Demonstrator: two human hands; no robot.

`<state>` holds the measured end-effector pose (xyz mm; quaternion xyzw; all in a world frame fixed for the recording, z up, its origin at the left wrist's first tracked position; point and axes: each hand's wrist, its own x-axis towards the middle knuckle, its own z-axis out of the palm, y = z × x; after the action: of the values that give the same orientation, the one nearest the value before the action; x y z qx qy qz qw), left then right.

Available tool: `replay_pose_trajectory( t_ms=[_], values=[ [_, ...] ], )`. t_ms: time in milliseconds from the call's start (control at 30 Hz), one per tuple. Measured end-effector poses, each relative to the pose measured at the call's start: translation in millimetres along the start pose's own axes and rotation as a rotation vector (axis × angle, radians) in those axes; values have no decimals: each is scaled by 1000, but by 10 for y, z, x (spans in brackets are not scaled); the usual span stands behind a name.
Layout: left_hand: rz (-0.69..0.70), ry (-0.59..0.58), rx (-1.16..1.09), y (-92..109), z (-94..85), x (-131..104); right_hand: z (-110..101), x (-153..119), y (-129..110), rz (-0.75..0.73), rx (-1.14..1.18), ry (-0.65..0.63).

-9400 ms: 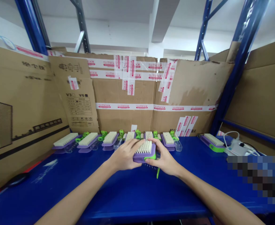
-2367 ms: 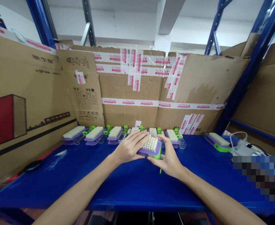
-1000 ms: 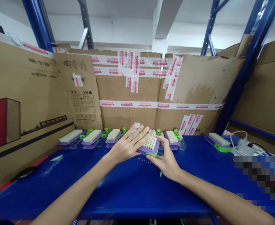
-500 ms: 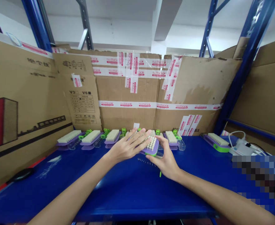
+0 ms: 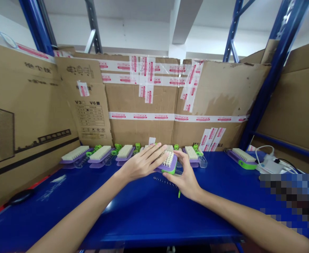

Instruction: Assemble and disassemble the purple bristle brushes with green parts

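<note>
Over the middle of the table I hold a scrubbing brush (image 5: 168, 161) with cream bristles, a purple base and a green edge, bristles up. My right hand (image 5: 187, 177) grips its right end, thumb at the near side and fingers at the far side. My left hand (image 5: 142, 162) lies flat across the bristles with its fingers straight; its thumb is hidden. Below the brush hangs or lies a clear piece with a row of small teeth (image 5: 165, 181), and a small green tip (image 5: 179, 194) shows under my right hand. How these join the brush is hidden.
Several like brushes stand along the back, among them one at the far left (image 5: 75, 154) and one right of my hands (image 5: 192, 154), with green clips and clear parts between. Another brush (image 5: 244, 157) lies far right beside a white power strip (image 5: 271, 164). Cardboard walls (image 5: 143, 130) enclose the blue table (image 5: 143, 218).
The fingers of my left hand have drawn a little closer together over the bristles. The whole view has shifted slightly; my right hand keeps its hold on the brush.
</note>
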<state>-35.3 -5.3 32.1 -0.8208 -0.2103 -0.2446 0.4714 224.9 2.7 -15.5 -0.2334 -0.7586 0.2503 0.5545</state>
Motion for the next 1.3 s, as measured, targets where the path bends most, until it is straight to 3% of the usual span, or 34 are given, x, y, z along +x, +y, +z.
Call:
replay_pose_trajectory(
  t_ms=[900,1300],
  values=[
    [-78,-130,-53,-21,32,-53,39,19,4,77,53,51],
    [-88,-164,-54,-11,-12,-45,102,45,-58,234,276,123]
  ],
)
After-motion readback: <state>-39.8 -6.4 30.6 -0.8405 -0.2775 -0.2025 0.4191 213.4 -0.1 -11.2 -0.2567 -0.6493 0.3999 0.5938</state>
